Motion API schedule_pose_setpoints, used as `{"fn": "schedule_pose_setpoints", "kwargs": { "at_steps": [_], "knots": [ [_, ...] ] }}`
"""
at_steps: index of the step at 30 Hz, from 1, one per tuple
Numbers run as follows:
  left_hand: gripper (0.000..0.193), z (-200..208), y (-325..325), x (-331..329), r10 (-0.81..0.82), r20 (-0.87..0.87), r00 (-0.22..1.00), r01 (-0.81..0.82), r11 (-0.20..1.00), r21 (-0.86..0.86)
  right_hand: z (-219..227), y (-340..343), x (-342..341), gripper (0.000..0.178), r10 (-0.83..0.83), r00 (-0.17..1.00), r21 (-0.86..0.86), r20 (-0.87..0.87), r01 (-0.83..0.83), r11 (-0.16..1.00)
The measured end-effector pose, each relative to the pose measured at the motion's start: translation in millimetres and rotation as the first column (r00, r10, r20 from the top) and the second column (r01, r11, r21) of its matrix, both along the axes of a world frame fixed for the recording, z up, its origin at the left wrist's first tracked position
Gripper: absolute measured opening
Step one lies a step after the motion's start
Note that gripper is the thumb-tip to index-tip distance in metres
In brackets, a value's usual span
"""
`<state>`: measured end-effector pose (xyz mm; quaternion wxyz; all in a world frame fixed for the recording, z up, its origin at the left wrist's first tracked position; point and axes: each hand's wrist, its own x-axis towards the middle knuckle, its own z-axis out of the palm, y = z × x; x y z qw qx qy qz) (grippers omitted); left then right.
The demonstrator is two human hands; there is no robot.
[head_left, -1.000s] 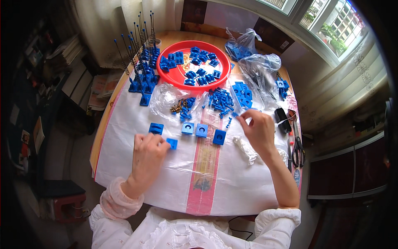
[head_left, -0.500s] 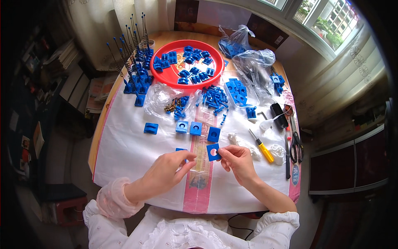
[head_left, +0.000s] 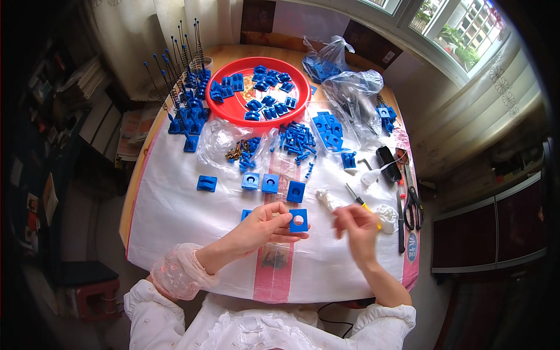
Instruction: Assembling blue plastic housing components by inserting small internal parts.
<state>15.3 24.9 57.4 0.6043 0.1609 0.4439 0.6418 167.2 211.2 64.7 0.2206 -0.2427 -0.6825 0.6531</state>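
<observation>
A flat blue square plate with a round hole is pinched between the thumb and fingers of my left hand, above the cloth. My right hand is off to the right, holding no visible object; its fingers are smeared by motion. It partly covers a yellow-handled screwdriver. Just beyond the held plate lies another blue square piece. Two more, one beside the other, sit to its left, and a blue piece with a curved top lies further left. Another blue piece is partly behind my left hand.
A red round tray of blue parts stands at the back. Upright springs with blue tips crowd the left. Plastic bags, blue pegs and brass-coloured screws lie mid-table. Black scissors are at the right edge.
The holed plate has passed from my right hand to my left. My right hand has moved away to the right, toward the screwdriver.
</observation>
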Motion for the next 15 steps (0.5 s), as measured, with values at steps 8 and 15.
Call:
{"fn": "schedule_pose_setpoints", "kwargs": {
  "at_steps": [8,15],
  "knots": [
    [0.012,-14.0,-3.9,-1.6,-0.023,-0.235,0.972,0.034,0.999,0.041,-21.8,104.6,31.2,0.036,-0.328,0.939,0.441,-0.102,0.338,0.831],
    [0.010,-26.8,-3.3,6.7,-0.008,-0.210,0.978,0.029,0.995,0.099,-32.7,125.6,-1.1,0.048,-0.366,0.925,0.786,0.100,0.152,0.599]
  ]
}}
